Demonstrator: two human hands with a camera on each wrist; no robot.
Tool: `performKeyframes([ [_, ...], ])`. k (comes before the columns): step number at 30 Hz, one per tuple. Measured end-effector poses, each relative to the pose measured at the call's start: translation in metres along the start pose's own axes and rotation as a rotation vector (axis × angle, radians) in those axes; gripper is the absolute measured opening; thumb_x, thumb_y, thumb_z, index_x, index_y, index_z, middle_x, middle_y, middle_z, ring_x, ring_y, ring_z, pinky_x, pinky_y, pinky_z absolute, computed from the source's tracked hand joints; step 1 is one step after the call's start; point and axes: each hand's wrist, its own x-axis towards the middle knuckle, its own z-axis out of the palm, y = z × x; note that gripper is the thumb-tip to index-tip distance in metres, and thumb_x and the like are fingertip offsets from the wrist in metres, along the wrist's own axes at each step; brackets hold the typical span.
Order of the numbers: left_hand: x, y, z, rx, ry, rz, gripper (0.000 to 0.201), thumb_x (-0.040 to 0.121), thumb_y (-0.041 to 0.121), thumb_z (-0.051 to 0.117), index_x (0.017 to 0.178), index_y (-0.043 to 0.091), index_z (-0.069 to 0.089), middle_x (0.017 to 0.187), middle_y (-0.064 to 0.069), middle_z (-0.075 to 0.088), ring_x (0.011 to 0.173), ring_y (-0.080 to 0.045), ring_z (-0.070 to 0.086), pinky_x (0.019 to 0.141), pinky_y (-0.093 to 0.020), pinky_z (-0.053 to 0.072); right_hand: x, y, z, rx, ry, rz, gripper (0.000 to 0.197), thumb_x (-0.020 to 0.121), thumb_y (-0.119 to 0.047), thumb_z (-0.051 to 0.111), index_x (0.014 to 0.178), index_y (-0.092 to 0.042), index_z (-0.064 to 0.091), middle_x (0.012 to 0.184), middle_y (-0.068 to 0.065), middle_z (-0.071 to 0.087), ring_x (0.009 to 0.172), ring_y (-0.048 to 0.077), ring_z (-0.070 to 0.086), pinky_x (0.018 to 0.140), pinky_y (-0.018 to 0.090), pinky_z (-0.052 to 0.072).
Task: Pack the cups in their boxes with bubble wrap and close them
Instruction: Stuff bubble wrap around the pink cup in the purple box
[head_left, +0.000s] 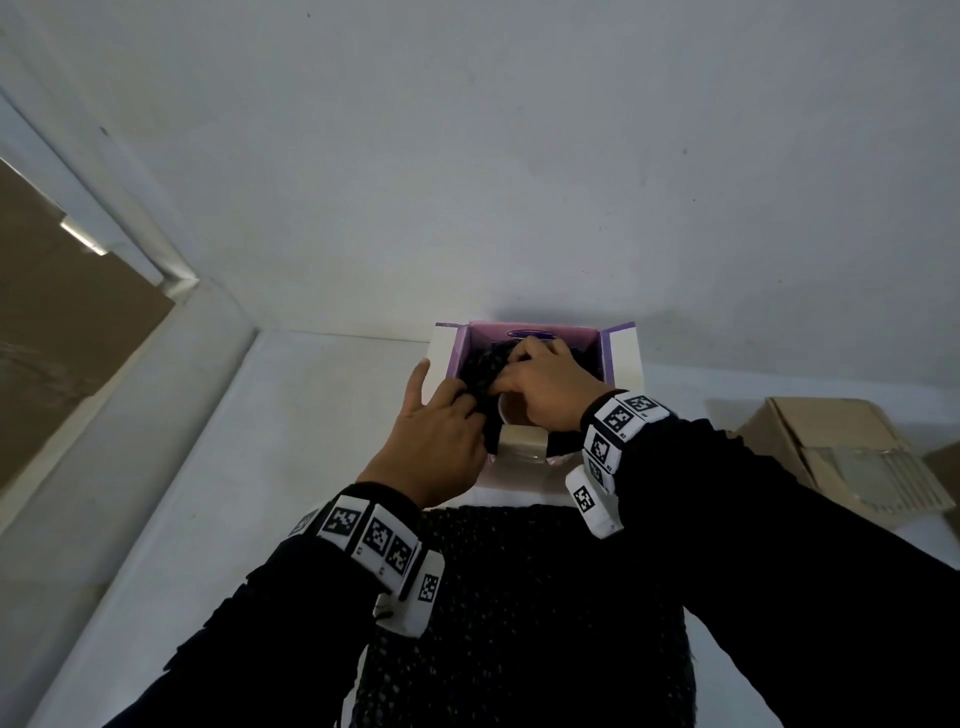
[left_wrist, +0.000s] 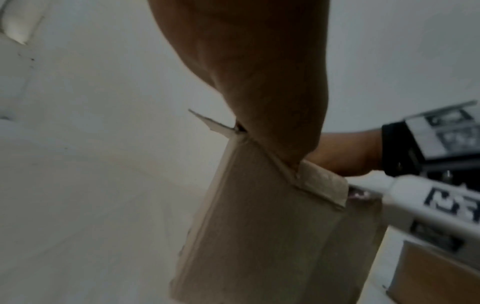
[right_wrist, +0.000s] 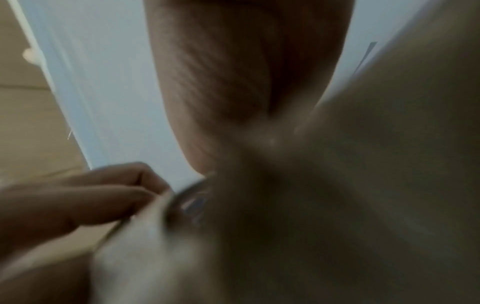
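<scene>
A white and purple box (head_left: 621, 358) stands open on the white table, against the wall. Inside it lies black bubble wrap (head_left: 480, 371) around a cup (head_left: 514, 413), of which only a pale rim and brownish inside show. My right hand (head_left: 519, 364) is down in the box, its fingers curled on the wrap above the cup. At the box's left wall, the fingers of my left hand (head_left: 447, 395) are bent into the wrap and the thumb sticks out along the flap. The left wrist view shows the box wall (left_wrist: 259, 226) below my palm. The right wrist view is blurred.
A second sheet of black bubble wrap (head_left: 519, 597) lies on the table in front of the box, under my forearms. Brown cardboard boxes (head_left: 841, 457) sit at the right. A wall rises just behind the box, and the table's left edge (head_left: 156, 519) runs beside a brown floor.
</scene>
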Motion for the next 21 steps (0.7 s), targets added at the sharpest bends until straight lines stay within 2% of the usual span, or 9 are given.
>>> performKeyframes([
  [3, -0.004, 0.003, 0.001, 0.0, 0.157, -0.02, 0.029, 0.092, 0.034, 0.038, 0.094, 0.019, 0.063, 0.093, 0.002, 0.056, 0.093, -0.021, 0.056, 0.11, -0.051, 0.023, 0.003, -0.001, -0.009, 0.169, 0.017, 0.01, 0.031, 0.083, -0.01, 0.053, 0.109, -0.024, 0.061, 0.115, 0.0, 0.06, 0.109, 0.025, 0.052, 0.094, 0.046, 0.041],
  [5, -0.008, 0.005, 0.005, -0.006, 0.215, -0.019, 0.027, 0.093, 0.034, 0.041, 0.1, 0.02, 0.063, 0.088, 0.004, 0.059, 0.087, -0.02, 0.058, 0.109, -0.048, 0.023, 0.005, -0.001, -0.012, 0.317, 0.072, 0.027, 0.036, 0.076, -0.004, 0.059, 0.106, -0.024, 0.054, 0.116, -0.002, 0.054, 0.094, 0.023, 0.056, 0.081, 0.042, 0.048],
  [6, -0.01, 0.006, 0.007, -0.01, 0.215, -0.008, 0.027, 0.094, 0.034, 0.042, 0.102, 0.02, 0.064, 0.085, 0.005, 0.061, 0.085, -0.019, 0.059, 0.111, -0.05, 0.021, 0.006, -0.002, -0.012, 0.329, 0.076, 0.023, 0.04, 0.075, -0.004, 0.06, 0.109, -0.025, 0.053, 0.119, -0.003, 0.053, 0.095, 0.023, 0.057, 0.081, 0.04, 0.049],
  [8, -0.013, 0.008, 0.012, -0.004, 0.185, 0.028, 0.027, 0.095, 0.031, 0.041, 0.098, 0.02, 0.066, 0.076, 0.006, 0.063, 0.077, -0.018, 0.06, 0.116, -0.054, 0.016, 0.007, -0.003, -0.009, 0.266, 0.044, 0.002, 0.043, 0.08, -0.009, 0.058, 0.12, -0.024, 0.054, 0.125, -0.001, 0.056, 0.106, 0.022, 0.056, 0.089, 0.036, 0.047],
  [11, -0.012, 0.008, 0.013, 0.036, 0.167, 0.06, 0.029, 0.095, 0.027, 0.04, 0.093, 0.019, 0.068, 0.068, 0.005, 0.058, 0.065, -0.018, 0.057, 0.116, -0.06, 0.013, 0.008, -0.004, -0.004, 0.147, -0.065, 0.022, 0.046, 0.086, -0.017, 0.05, 0.132, -0.022, 0.051, 0.129, 0.003, 0.059, 0.116, 0.025, 0.055, 0.096, 0.041, 0.044],
  [14, -0.011, 0.007, 0.012, 0.037, 0.189, 0.077, 0.028, 0.096, 0.028, 0.038, 0.091, 0.019, 0.065, 0.083, 0.003, 0.057, 0.064, -0.019, 0.058, 0.116, -0.059, 0.014, 0.008, -0.003, -0.006, 0.173, -0.015, 0.051, 0.044, 0.085, -0.017, 0.05, 0.129, -0.022, 0.05, 0.129, 0.005, 0.055, 0.114, 0.027, 0.053, 0.094, 0.042, 0.043],
  [16, -0.01, 0.007, 0.012, 0.041, 0.206, 0.076, 0.028, 0.096, 0.028, 0.039, 0.083, 0.02, 0.063, 0.076, 0.004, 0.054, 0.061, -0.019, 0.056, 0.115, -0.06, 0.015, 0.004, -0.003, -0.007, 0.147, 0.023, 0.052, 0.045, 0.085, -0.015, 0.051, 0.129, -0.022, 0.049, 0.131, 0.005, 0.051, 0.117, 0.027, 0.049, 0.093, 0.04, 0.039],
  [19, -0.012, 0.009, 0.011, 0.037, 0.196, 0.076, 0.034, 0.094, 0.028, 0.039, 0.071, 0.021, 0.062, 0.061, 0.007, 0.053, 0.06, -0.018, 0.055, 0.112, -0.064, 0.018, 0.0, -0.006, -0.01, -0.01, -0.117, 0.051, 0.048, 0.089, -0.017, 0.047, 0.137, -0.024, 0.047, 0.136, 0.005, 0.051, 0.127, 0.028, 0.042, 0.098, 0.045, 0.035],
  [21, -0.013, 0.01, 0.01, 0.043, 0.173, 0.067, 0.035, 0.093, 0.029, 0.038, 0.071, 0.022, 0.064, 0.059, 0.008, 0.054, 0.062, -0.017, 0.056, 0.111, -0.066, 0.019, -0.001, -0.008, -0.016, 0.016, -0.144, 0.079, 0.047, 0.09, -0.017, 0.047, 0.136, -0.025, 0.051, 0.137, 0.005, 0.051, 0.13, 0.029, 0.04, 0.101, 0.046, 0.035],
])
